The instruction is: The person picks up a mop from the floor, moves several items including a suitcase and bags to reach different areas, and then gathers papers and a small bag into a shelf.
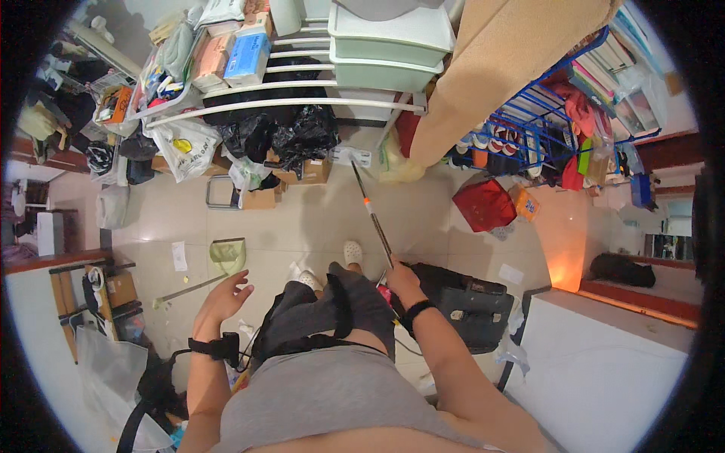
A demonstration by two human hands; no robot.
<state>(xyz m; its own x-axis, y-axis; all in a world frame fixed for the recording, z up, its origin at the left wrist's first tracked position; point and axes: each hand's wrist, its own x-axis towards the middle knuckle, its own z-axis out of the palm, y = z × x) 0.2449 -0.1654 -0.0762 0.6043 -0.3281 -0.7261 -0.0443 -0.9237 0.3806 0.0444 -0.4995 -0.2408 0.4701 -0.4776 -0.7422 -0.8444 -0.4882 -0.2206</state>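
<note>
My right hand is closed around a long thin dark pole with an orange band partway along it. The pole slants away from me over the tiled floor. Its far end meets a flat whitish piece under the rack's edge; whether they are joined I cannot tell. My left hand hangs empty at my left side, fingers apart. Nearest to it, a pale green long-handled dustpan lies on the floor, its thin handle stretching left past my hand.
A white rack stands ahead, with black plastic bags beneath it. A red bag sits at the right, below blue wire shelving. Close to my right leg lies a black case. White paper is on the floor at left.
</note>
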